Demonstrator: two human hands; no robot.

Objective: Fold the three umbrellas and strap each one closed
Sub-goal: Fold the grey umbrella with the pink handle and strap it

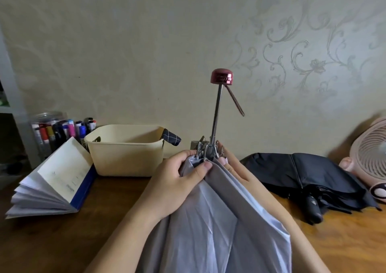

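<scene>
The left hand [175, 180] is gripping the grey umbrella [219, 220] by its gathered cloth below the rib tips, thumb pinching a fold. The right hand [232, 167] is clasping the other side (mostly hidden by fabric). The shaft is pointing up above the table's [62, 241] near edge. A black umbrella [302, 172] is lying toward the right edge.

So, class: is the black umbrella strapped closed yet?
No. The black umbrella lies collapsed but loose, its fabric spread in slack folds; no strap shows round it.
</scene>
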